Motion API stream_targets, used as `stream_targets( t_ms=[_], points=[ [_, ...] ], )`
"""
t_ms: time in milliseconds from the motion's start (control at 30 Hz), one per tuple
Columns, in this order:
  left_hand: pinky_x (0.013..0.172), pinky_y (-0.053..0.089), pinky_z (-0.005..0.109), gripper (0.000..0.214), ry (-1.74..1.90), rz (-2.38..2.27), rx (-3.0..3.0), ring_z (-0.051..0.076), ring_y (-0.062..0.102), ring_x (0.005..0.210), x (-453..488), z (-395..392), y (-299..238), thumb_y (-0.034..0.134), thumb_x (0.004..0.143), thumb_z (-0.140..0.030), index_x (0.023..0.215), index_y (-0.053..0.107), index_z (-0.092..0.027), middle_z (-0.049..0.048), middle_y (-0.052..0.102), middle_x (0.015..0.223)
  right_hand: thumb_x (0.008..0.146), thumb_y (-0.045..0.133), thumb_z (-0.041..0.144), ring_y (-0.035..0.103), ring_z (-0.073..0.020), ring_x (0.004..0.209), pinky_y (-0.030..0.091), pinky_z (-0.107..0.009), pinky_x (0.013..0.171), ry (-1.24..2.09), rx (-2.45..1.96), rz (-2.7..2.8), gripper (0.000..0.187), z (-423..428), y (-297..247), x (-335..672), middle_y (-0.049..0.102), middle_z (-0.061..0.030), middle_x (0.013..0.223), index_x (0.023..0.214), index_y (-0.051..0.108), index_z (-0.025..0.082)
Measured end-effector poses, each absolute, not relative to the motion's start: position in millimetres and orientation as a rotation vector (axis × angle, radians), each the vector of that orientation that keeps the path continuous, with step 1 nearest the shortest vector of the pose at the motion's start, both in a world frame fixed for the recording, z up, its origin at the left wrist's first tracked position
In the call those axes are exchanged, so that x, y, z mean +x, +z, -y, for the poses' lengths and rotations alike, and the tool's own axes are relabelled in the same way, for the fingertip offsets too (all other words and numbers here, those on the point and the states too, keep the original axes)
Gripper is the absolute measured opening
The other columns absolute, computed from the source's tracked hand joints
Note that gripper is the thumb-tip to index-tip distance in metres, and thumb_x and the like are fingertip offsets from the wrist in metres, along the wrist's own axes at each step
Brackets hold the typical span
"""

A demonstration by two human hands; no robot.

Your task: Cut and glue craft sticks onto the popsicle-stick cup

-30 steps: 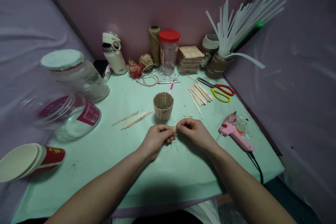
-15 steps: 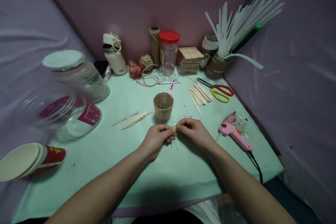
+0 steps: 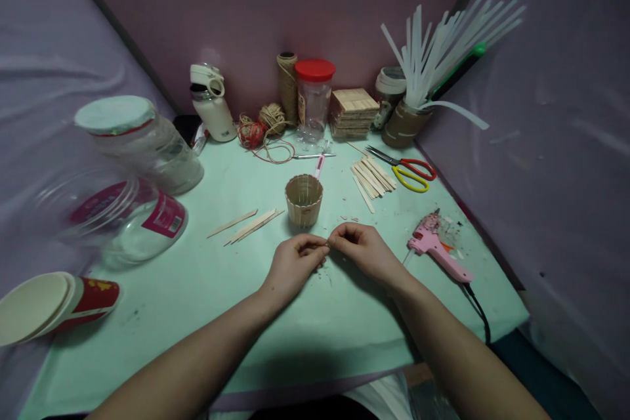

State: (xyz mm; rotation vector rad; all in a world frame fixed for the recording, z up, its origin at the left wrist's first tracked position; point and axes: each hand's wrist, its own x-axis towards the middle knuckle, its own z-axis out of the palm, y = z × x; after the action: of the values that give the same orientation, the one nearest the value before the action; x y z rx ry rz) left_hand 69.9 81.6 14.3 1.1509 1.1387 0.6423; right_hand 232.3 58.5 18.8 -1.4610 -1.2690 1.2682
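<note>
My left hand (image 3: 295, 264) and my right hand (image 3: 361, 246) meet just above the table, fingertips almost touching. Both are closed in a pinch on a small tan piece (image 3: 327, 243) that looks like a bit of wooden stick; the fingers hide most of it. Right behind them stands a small brown cup (image 3: 303, 211) with a scalloped rim, upright, with thin glue-like strands at its mouth. A few split wooden sticks (image 3: 253, 228) lie left of the cup. A pile of flat craft sticks (image 3: 374, 177) lies to its right.
A pink glue gun (image 3: 438, 251) with a black cord lies at right, near scissors (image 3: 403, 167). Along the back stand a red-lidded jar (image 3: 314, 105), stacked stick squares (image 3: 353, 113) and a pot of glue sticks (image 3: 407, 125). Clear tubs (image 3: 147, 223) and paper cups (image 3: 88, 305) lie at left.
My left fingers have shifted their pinch, so less of the small tan piece shows. The whole view has moved slightly; the table items stay in place.
</note>
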Motion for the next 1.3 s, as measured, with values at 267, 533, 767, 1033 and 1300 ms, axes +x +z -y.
stream_targets(
  t_ms=[267,533,767,1033,1300],
  points=[
    [0.065,0.049,0.024,0.007,0.695,-1.159,1.281,0.014,0.061,0.067,66.3,-82.1,15.8,0.065,0.073,-0.022,0.078,0.067,-0.017,0.001,0.066,0.07,0.082,0.058,0.029,0.053,-0.0147,0.066,0.04,-0.027,0.064,1.116,-1.562,1.496,0.015,-55.9,17.7,229.8,0.062,-0.0003,0.068,0.075,0.065,0.018],
    [0.066,0.048,0.024,0.008,0.661,-1.206,1.329,0.014,0.062,0.069,65.9,-83.5,16.1,0.066,0.072,-0.023,0.076,0.069,-0.017,0.0018,0.068,0.072,0.083,0.06,0.027,0.061,-0.0174,0.071,0.043,-0.028,0.069,1.079,-1.602,1.502,0.013,-54.0,16.3,229.6,0.07,-0.0017,0.074,0.075,0.07,0.021],
    [0.065,0.05,0.026,0.018,0.703,-1.198,1.146,0.015,0.063,0.066,67.1,-86.0,16.2,0.071,0.069,-0.028,0.081,0.068,-0.016,0.0015,0.067,0.068,0.086,0.054,0.021,0.061,-0.0194,0.076,0.043,-0.031,0.073,0.889,-1.706,1.64,0.017,-55.5,14.3,237.8,0.071,-0.0039,0.081,0.08,0.069,0.021],
    [0.068,0.05,0.026,0.021,0.689,-1.117,1.031,0.013,0.062,0.066,64.9,-89.3,14.1,0.074,0.068,-0.03,0.079,0.066,-0.014,0.0021,0.067,0.068,0.087,0.055,0.018,0.058,-0.0208,0.081,0.043,-0.033,0.073,0.652,-1.787,1.809,0.014,-56.2,14.1,235.7,0.061,-0.0054,0.081,0.077,0.065,0.02],
    [0.064,0.047,0.024,0.023,0.685,-1.032,0.867,0.011,0.059,0.066,64.7,-89.0,9.4,0.074,0.07,-0.031,0.079,0.062,-0.013,0.0035,0.067,0.073,0.091,0.051,0.036,0.06,-0.0216,0.081,0.046,-0.033,0.074,0.25,-1.876,1.542,0.02,-18.5,35.4,286.2,0.065,-0.008,0.092,0.093,0.063,0.021]
  ],
)
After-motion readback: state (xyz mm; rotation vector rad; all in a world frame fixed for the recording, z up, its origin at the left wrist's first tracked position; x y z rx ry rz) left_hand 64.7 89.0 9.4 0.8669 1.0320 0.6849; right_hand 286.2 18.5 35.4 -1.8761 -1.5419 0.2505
